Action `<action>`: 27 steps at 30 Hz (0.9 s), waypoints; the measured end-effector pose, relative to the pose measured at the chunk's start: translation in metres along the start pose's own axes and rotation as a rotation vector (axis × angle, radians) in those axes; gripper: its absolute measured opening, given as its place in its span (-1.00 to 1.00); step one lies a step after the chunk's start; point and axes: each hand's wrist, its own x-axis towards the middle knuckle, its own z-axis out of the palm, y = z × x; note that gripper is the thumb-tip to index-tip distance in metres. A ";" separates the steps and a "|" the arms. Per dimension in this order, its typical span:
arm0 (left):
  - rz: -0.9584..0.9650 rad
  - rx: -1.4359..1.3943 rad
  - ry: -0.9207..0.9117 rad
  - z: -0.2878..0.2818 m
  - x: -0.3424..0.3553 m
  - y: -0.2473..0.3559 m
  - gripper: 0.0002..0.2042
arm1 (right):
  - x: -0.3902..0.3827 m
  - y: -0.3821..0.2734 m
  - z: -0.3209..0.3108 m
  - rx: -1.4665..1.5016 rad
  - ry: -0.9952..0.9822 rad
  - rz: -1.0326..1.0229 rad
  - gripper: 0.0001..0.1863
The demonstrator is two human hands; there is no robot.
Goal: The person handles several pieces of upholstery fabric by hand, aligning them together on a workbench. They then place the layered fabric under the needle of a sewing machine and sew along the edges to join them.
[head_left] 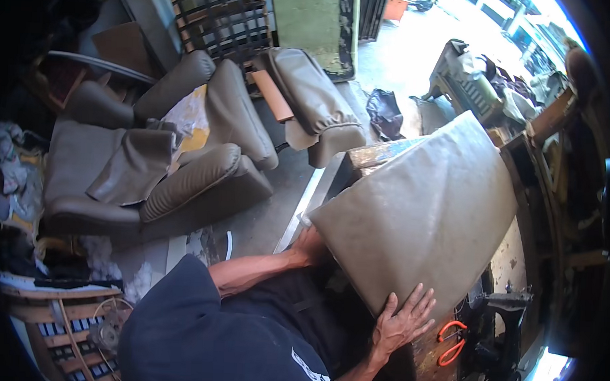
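A large grey-brown leatherette piece spreads across the worktable, its near left edge hanging past the table's side. At its left corner, my left hand grips the edge, with the fingers partly hidden under the material. My right hand lies on the piece's near edge, fingers stretched out and slightly spread. Just right of that hand rest orange-handled snips on the worn tabletop. Beside them stands a dark sewing machine, partly in shadow.
To the left is a grey-brown armchair with a loose leatherette piece over it. Another padded upholstered part stands behind. A webbed wooden frame leans at the back. A dark bag lies on the floor beyond the table.
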 end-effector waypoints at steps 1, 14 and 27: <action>-0.041 -0.014 -0.046 -0.010 0.001 0.011 -0.33 | 0.004 0.003 0.001 -0.005 0.029 0.009 -0.25; -1.031 0.191 1.363 -0.287 -0.166 -0.241 -0.70 | 0.006 0.005 -0.011 -0.031 -0.085 0.034 -0.21; -1.226 -1.317 1.503 -0.368 -0.316 -0.443 -0.31 | 0.014 0.024 -0.015 -0.032 -0.151 -0.056 -0.27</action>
